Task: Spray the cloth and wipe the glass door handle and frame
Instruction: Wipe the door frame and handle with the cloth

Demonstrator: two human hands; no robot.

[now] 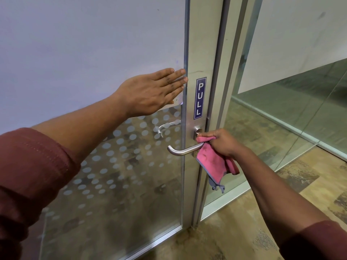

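A glass door (116, 166) with frosted dots has a silver metal frame (199, 44) along its right edge. On the frame sit a steel lever handle (183, 150) and, just above it, a round lock cylinder (197, 130). My right hand (223, 143) grips a pink cloth (213, 162) and presses a fold of it against the lock cylinder; the remainder of the cloth hangs down behind the handle's base. My left hand (152, 92) lies flat against the glass with straight fingers, its fingertips at the frame's edge. No spray bottle is in view.
A blue PULL sticker (200, 98) runs down the frame above the lock. A second handle (165, 128) shows through the glass on the far side. To the right stands a fixed glass partition (293, 109). The floor (244, 231) is patterned brown.
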